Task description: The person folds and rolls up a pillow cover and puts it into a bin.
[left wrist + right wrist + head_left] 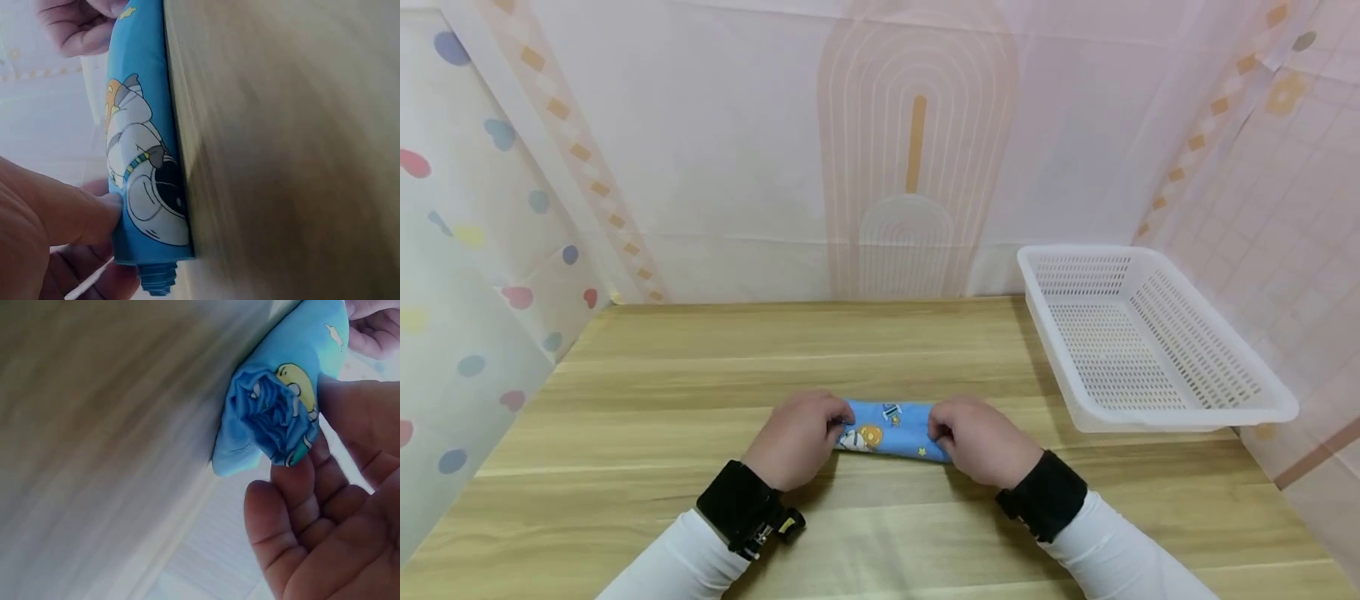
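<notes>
A light-blue rolled-up cloth [895, 433], printed with cartoon figures and small stars, lies on the wooden table. My left hand [797, 440] pinches its left end, the thumb on the face turned to me and the fingers behind. At the other end, my right hand [985, 443] holds the roll between thumb and fingers. The right wrist view shows the coiled layers of the roll's end [269, 412] with the fingertips against its side. A narrow twist of inner fabric [157, 278] pokes out of the left end in the left wrist view.
A white perforated plastic basket [1198, 417] stands at the table's right side, with nothing visible in it. The wood-grain table [737, 342] reaches back to a patterned cloth wall [737, 167]. Dotted sheeting [475, 267] hangs along the left.
</notes>
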The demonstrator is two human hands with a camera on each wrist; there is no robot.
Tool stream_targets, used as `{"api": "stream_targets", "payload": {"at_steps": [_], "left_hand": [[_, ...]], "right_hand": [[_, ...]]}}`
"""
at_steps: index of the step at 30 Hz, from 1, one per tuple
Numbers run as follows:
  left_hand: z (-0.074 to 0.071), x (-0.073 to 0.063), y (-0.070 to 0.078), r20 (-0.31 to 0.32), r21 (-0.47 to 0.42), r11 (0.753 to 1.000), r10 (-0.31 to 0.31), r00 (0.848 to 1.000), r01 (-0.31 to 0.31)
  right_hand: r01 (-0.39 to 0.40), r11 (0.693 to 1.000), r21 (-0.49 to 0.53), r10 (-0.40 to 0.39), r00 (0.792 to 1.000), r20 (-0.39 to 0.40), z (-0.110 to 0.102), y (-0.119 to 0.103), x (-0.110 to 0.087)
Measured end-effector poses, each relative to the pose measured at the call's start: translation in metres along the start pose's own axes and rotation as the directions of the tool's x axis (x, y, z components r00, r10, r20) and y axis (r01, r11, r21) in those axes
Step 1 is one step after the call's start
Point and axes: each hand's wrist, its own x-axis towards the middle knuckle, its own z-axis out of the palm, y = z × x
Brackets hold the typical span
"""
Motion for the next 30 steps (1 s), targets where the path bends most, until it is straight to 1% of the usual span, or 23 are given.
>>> {"api": "stream_targets", "payload": {"at_steps": [2,4,6,11,14,19,23,30], "left_hand": [[0.001,-0.002,0.001,-0.020,0.022,1.000,0.020,1.000,-0.019],[0.000,-0.004,0.002,-0.017,0.047,0.999,0.019,1.000,-0.018],[-0.002,-0.006,0.003,0.004,0.066,0.998,0.009,1.000,-0.009],[-0.007,-0.007,0.007,0.063,0.073,0.997,-0.002,0.998,-0.003],[-0.008,-0.007,0.009,0.083,0.093,0.996,0.002,0.997,-0.010],[-0.008,-0.007,0.011,0.082,0.139,0.990,0.026,0.996,-0.038],[-0.007,-0.006,0.011,0.067,0.151,0.987,0.045,0.997,-0.055],[-0.006,-0.006,0.009,0.058,0.153,0.987,0.044,0.997,-0.053]], "right_hand": [[0.031,0.999,-0.009,-0.031,1.000,0.000,0.002,0.000,0.000],[0.061,0.997,-0.041,-0.061,0.998,0.000,0.003,0.001,0.000],[0.096,0.992,-0.086,-0.097,0.995,0.000,0.004,0.001,-0.001],[0.164,0.973,-0.164,-0.165,0.986,0.008,0.003,0.000,-0.003],[0.154,0.973,-0.170,-0.151,0.988,0.032,0.001,-0.001,-0.004],[0.115,0.982,-0.147,-0.104,0.992,0.078,-0.003,-0.002,-0.006],[0.114,0.983,-0.144,-0.102,0.991,0.085,-0.003,-0.002,-0.005],[0.108,0.983,-0.147,-0.097,0.992,0.080,-0.001,-0.001,-0.003]]}}
